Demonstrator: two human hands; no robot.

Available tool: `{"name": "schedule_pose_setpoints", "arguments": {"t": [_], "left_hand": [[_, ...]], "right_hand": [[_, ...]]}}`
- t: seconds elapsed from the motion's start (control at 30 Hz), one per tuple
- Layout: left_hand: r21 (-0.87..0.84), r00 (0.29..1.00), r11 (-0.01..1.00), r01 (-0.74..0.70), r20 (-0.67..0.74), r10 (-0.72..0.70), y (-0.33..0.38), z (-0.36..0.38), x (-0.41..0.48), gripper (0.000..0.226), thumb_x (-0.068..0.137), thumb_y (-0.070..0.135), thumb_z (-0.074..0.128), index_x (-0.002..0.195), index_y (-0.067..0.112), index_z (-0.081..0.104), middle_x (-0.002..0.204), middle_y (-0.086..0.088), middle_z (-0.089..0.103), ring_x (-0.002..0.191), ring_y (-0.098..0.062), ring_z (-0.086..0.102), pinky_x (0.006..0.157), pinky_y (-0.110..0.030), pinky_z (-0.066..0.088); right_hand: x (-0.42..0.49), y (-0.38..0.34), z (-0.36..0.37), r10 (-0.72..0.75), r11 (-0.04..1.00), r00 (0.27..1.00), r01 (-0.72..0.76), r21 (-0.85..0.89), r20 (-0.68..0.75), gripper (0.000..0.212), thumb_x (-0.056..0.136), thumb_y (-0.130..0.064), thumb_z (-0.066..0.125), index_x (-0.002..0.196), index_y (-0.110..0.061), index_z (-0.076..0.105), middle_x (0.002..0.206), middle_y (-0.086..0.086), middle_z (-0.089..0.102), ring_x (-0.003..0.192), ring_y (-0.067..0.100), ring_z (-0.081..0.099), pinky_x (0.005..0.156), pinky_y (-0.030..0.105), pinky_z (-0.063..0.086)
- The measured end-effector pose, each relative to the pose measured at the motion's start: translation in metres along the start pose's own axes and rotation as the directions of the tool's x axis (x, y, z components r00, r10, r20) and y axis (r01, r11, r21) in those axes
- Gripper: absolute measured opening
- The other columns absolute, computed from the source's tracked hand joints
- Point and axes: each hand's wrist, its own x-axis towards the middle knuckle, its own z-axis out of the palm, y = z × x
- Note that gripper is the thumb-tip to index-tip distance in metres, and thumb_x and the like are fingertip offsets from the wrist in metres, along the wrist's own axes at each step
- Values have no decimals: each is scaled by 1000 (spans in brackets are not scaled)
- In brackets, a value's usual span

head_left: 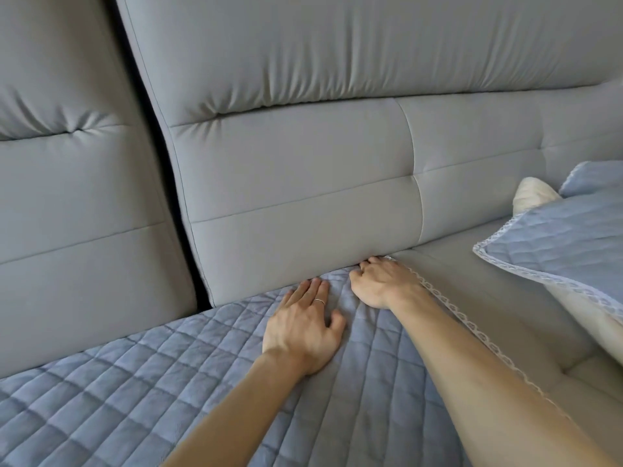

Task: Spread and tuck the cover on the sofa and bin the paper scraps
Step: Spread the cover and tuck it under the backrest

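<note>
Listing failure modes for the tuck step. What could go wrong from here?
1. The right hand works only the corner of the cover against the backrest; a shallow tuck may pull out.
2. The left hand presses flat close by, so quilting could bunch between the hands.
3. The lace edge leaves bare seat on the right; tugging it across might undo the tuck.

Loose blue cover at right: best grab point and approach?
Pinch the loose blue cover at its lace-trimmed corner, coming from the left over the bare seat: that corner juts out free, while the rest drapes over a cream object.
</note>
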Motion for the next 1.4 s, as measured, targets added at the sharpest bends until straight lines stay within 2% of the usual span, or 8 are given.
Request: {"name": "schedule_pose_setpoints", "arguments": {"t": [0.1,0.23,0.43,0.63,0.73,0.9,1.13,1.4], "left_hand": [[-21,998,999,35,59,-34,-8,14,7,76,85,50,17,154,20,22,162,5,18,149,-9,9,121,-27,1],[-10,996,998,60,64,-59,-19,14,-10,67,93,48,26,154,22,23,162,7,18,149,-7,9,120,-26,-1],[-28,999,999,16,-47,-17,2,-6,-1,73,87,49,19,155,22,23,161,6,19,149,-8,10,119,-26,-2],[-21,999,999,40,-33,-40,-5,13,-3,72,87,49,20,154,22,25,161,8,20,148,-7,11,119,-26,-2],[-4,999,999,50,-22,-50,-25,20,-1,66,91,48,26,153,24,27,160,9,22,148,-4,11,120,-25,-1],[66,994,992,110,-15,-109,-61,-2,2,88,76,59,4,152,25,31,159,10,26,147,-4,16,120,-27,5],[319,974,921,225,-51,-220,-38,-23,5,56,95,49,22,146,34,38,150,7,42,137,-16,36,108,-50,25],[113,960,953,281,-19,-281,81,-26,-32,47,99,35,24,134,20,52,145,-4,46,132,-28,40,106,-47,33]], "right_hand": [[7,-6,19,14,1000,1000,-14,7,-15,78,77,-34,5,128,-7,58,142,13,51,133,28,42,112,44,29],[-31,-10,29,51,992,984,-31,122,-170,60,88,-42,20,118,-10,60,132,8,58,128,23,46,109,40,32],[-37,18,-11,92,994,995,-89,67,-43,65,95,-45,16,151,-15,28,162,-4,19,149,12,11,117,47,15],[-14,10,-1,98,995,995,-98,-17,-9,66,91,-46,17,147,-15,38,159,-1,27,146,14,20,115,47,18],[-16,0,13,90,994,996,-92,66,29,68,96,-53,17,155,-18,20,164,-7,11,150,10,4,118,53,6],[-106,-12,12,-8,988,991,28,149,-133,59,97,-59,26,146,-27,34,161,-8,19,150,12,5,117,53,14],[-238,24,27,93,982,986,-67,177,-140,67,91,-74,10,151,-49,-1,162,-17,-14,146,4,-20,120,46,-6],[-255,84,28,185,977,903,-127,170,-388,65,90,-73,16,148,-47,27,162,-15,14,149,6,3,119,44,1]]}}
